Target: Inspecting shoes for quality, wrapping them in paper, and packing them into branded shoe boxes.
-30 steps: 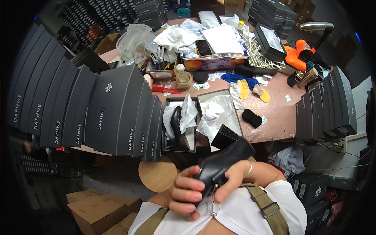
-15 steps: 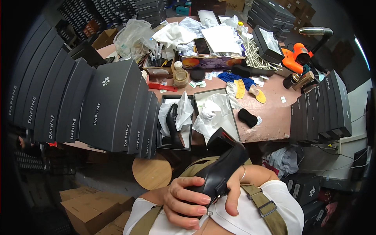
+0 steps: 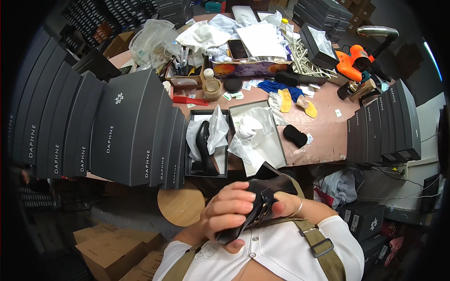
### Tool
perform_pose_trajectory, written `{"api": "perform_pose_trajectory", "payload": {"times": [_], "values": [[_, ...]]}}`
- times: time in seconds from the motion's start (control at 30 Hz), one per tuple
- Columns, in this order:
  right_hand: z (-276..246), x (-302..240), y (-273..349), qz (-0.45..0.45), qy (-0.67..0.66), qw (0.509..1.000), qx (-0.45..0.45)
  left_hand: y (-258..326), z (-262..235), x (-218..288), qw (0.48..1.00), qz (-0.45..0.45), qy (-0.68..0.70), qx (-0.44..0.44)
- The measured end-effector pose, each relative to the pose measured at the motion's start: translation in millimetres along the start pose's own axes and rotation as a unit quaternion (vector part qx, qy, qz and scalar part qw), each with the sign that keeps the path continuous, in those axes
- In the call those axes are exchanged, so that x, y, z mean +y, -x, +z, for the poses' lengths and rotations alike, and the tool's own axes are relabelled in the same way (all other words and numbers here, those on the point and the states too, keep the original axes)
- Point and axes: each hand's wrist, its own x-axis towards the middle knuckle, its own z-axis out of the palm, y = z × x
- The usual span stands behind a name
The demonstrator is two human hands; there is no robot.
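In front of my chest I hold a black leather heeled shoe (image 3: 264,195) with a buckle or metal trim on it. My left hand (image 3: 230,210) is closed around its front part, fingers over the top and thumb underneath. My right hand (image 3: 284,204), with a bracelet at the wrist, grips the other end; most of its fingers are hidden behind the shoe. On the table ahead, a matching black shoe (image 3: 202,143) lies in an open dark shoebox (image 3: 206,173) beside white tissue paper (image 3: 218,130). To its right is an open box part (image 3: 279,152) with crumpled tissue.
Dark shoeboxes (image 3: 124,126) stand in a row on the left, with more boxes (image 3: 403,122) on the right. A black pad (image 3: 295,136), a glass jar (image 3: 212,88), a red comb-like tool (image 3: 190,100) and an orange heat tool (image 3: 351,63) lie farther back. A round stool (image 3: 181,207) stands below.
The shoe has turned and come down, with its buckled side now facing up. My left hand has shifted up slightly along with it, and my right hand has moved up.
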Motion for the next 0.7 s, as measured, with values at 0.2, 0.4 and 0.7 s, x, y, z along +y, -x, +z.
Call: {"api": "perform_pose_trajectory", "payload": {"times": [0.2,0.4,0.7], "values": [[-6.4,-27.8,-30.9,-0.161,0.164,0.948,-0.218,-3.8,8.2,4.4,0.997,0.036,0.069,-0.001],[-3.8,-27.0,-34.5,-0.069,0.118,0.971,-0.195,-3.5,4.6,10.7,0.990,0.108,-0.078,-0.055],[-14.4,-32.7,5.4,0.005,0.174,0.980,0.097,-10.5,-73.3,-55.3,0.919,-0.362,0.043,0.152]]}}
